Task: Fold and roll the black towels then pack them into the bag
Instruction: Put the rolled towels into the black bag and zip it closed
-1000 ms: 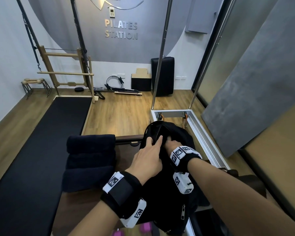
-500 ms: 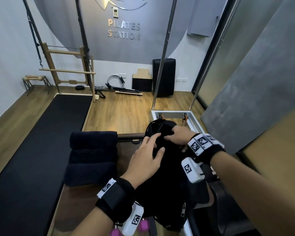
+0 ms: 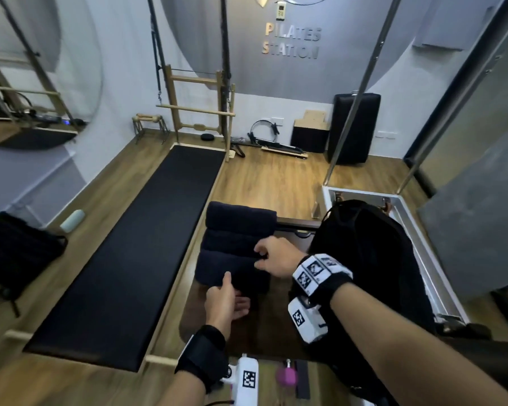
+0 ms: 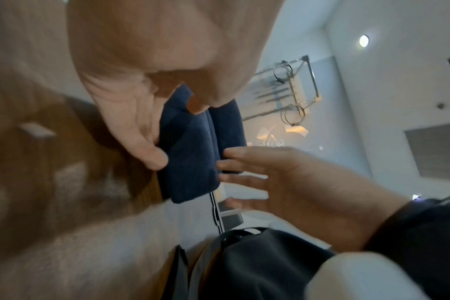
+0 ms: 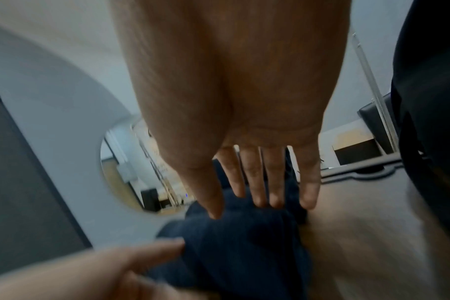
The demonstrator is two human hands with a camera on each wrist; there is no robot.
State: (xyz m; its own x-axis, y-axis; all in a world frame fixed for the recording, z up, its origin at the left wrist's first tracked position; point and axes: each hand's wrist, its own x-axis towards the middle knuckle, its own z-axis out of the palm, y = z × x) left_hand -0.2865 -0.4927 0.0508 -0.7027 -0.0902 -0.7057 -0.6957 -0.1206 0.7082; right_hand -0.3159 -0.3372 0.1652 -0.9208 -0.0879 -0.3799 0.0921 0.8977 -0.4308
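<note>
Bag (image 3: 373, 259), black, sits at the right edge of the wooden table (image 3: 276, 312), its bulk just beside the towels on their right. A long black mat (image 3: 135, 253) runs along the floor off the table's left edge. Pink item (image 3: 286, 376) at the near edge, too blurred to identify.

Table top is dark brown wood. Room: wood-plank floor, grey wall with "PILATES STATION" lettering (image 3: 291, 43), wooden ladder frame (image 3: 200, 109) and a black upright pad (image 3: 354, 127) at the far wall, round mirror (image 3: 38, 68) on the left wall.

Rolled towels (image 3: 235, 244): three dark rolls lie side by side at the table's far-left corner, each long axis running left to right, parallel to the far edge; nearest roll closest to the person.

Right hand (image 3: 276, 259): fingers extended, barely bent, tips touching the right end of the nearest roll; nothing clasped yet. Left hand (image 3: 225, 300): loosely spread, thumb touching the roll's near face, fingers below it; holds nothing.
</note>
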